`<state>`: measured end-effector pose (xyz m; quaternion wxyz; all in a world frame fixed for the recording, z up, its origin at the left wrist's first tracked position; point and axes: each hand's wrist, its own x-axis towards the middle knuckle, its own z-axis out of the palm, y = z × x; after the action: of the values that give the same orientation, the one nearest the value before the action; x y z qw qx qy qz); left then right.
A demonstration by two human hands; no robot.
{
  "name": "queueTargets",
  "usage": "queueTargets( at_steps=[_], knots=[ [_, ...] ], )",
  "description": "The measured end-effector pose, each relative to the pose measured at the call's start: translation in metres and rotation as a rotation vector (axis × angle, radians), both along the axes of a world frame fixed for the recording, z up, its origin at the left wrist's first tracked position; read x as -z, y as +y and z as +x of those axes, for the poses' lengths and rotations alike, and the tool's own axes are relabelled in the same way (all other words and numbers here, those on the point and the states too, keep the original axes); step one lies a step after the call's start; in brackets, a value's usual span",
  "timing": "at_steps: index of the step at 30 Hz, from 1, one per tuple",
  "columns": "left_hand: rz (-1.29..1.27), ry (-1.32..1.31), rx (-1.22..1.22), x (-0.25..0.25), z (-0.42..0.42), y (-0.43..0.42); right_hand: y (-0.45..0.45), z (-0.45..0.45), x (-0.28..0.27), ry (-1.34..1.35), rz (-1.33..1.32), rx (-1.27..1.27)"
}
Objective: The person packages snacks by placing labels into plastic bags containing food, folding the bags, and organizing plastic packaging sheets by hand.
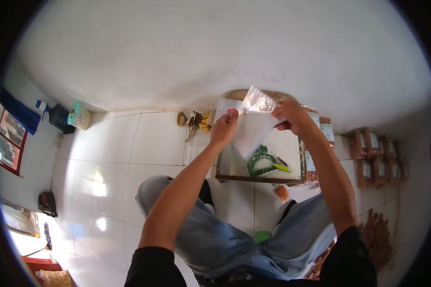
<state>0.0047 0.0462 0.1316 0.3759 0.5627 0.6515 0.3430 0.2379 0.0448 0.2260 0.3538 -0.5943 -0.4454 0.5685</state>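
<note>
A clear plastic bag (254,126) is stretched between my two hands above a low table (287,143). My left hand (225,126) pinches its left edge, while my right hand (292,116) grips its upper right side. Below the bag, on the tabletop, lie a green and white printed sheet (262,162) and a bright green-handled tool (281,167). More clear plastic (221,107) shows behind my left hand at the table's left edge.
Labelled brown packs (326,131) stand right of the table, with more packs (380,155) farther right. A small orange packet (281,192) lies on the tiled floor (115,167). Bananas (203,120) are left of the table. A tub (80,117) stands far left.
</note>
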Motion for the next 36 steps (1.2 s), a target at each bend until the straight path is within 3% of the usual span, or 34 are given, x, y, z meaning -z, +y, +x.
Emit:
queueTargets(
  at_steps=[2,6,8,11,15,18,21,23,25,29,36],
  knots=[
    [-0.064,0.038,0.067,0.013,0.005,-0.010,-0.002,0.011,0.015,-0.045,0.058,-0.097],
    [-0.083,-0.037,-0.032,0.030,0.020,-0.028,-0.028,-0.002,0.001,-0.062,-0.079,-0.213],
    [-0.064,-0.337,-0.045,0.019,0.035,-0.054,-0.036,-0.006,-0.003,-0.114,-0.130,-0.233],
    [-0.060,-0.467,0.036,0.061,0.036,-0.060,-0.038,0.001,0.012,-0.088,-0.050,-0.333],
    [-0.011,-0.728,0.033,0.025,0.052,-0.091,-0.073,-0.013,-0.046,-0.042,-0.177,-0.398],
    [-0.024,-1.095,0.055,0.013,0.051,-0.091,-0.100,-0.017,-0.070,0.013,-0.031,-0.306],
    [0.199,-1.101,0.133,0.029,0.046,-0.080,-0.116,-0.012,-0.073,-0.124,0.057,-0.302],
    [0.183,-1.200,0.026,0.005,0.048,-0.074,-0.130,-0.007,-0.069,-0.155,0.112,-0.413],
    [0.160,-1.018,-0.190,-0.014,0.048,-0.074,-0.139,-0.012,-0.059,-0.125,0.149,-0.422],
    [0.164,-1.069,-0.227,-0.016,0.048,-0.069,-0.146,-0.022,-0.060,-0.189,0.165,-0.513],
    [0.210,-0.986,-0.245,-0.018,0.049,-0.074,-0.149,-0.033,-0.050,-0.137,0.191,-0.419]
  ],
)
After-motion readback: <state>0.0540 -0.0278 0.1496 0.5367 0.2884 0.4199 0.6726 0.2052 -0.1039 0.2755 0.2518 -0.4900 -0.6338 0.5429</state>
